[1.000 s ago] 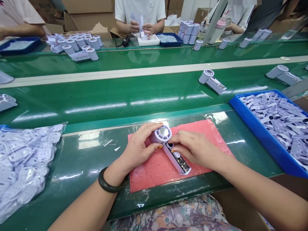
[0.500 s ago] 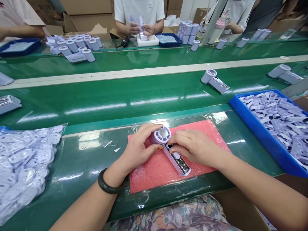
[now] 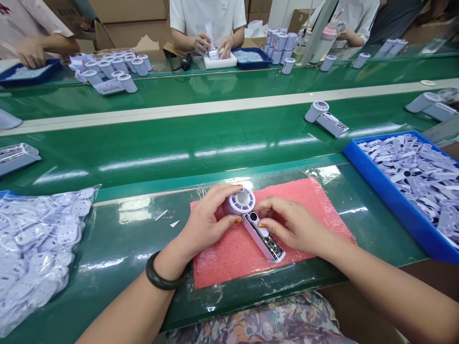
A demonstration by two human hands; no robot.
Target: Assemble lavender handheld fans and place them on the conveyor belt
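A lavender handheld fan (image 3: 260,237) lies on the pink foam mat (image 3: 218,267), its round grilled head toward the far side. My left hand (image 3: 206,217) wraps round that head from the left, thumb in front and fingers behind. The handle is without a cover along its top and shows a circuit board (image 3: 274,246). A small lavender strip with a black disc (image 3: 253,217) sits in the handle near the head. My right hand (image 3: 292,222) hovers at the handle's right side, index finger and thumb parted. Its thumb tip is at the strip; whether it touches cannot be told.
To the right, a blue tray (image 3: 390,203) holds many lavender strips. A clear bag (image 3: 39,248) of pale plates lies left. Beyond runs a green conveyor belt (image 3: 161,138) carrying another fan (image 3: 326,118). Across it, co-workers handle parts beside stacked cylinders (image 3: 118,62).
My right hand has drawn back slightly right, its fingers parting and uncovering the strip's black disc. My left hand keeps its hold. Across the belt, a co-worker's hands lowered a part to a white block.
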